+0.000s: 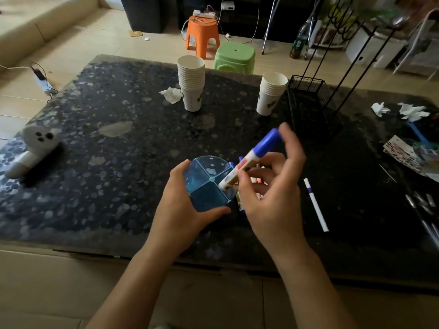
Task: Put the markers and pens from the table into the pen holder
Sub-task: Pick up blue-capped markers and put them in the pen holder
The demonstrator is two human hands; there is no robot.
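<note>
A dark speckled desk (118,143) fills the middle of the frame, with two stacks of paper cups (191,83) toward the top. At centre, the left hand (183,210) is wrapped around a blue divided pen holder (206,179). The right hand (273,186) pinches a blue-capped marker (251,157) tilted into the holder's right side, while a slim white pen (316,205) lies on the desk just right of it.

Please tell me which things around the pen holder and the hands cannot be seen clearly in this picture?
- Head view: pens lying behind the right hand are mostly covered by its fingers; their number is unclear.
- The blue-capped marker has its lower tip behind the blue pen holder wall; whether it touches the bottom is hidden.
- The left hand covers the holder's near side.
- Dark objects at the right edge are blurred and cut off.
</note>
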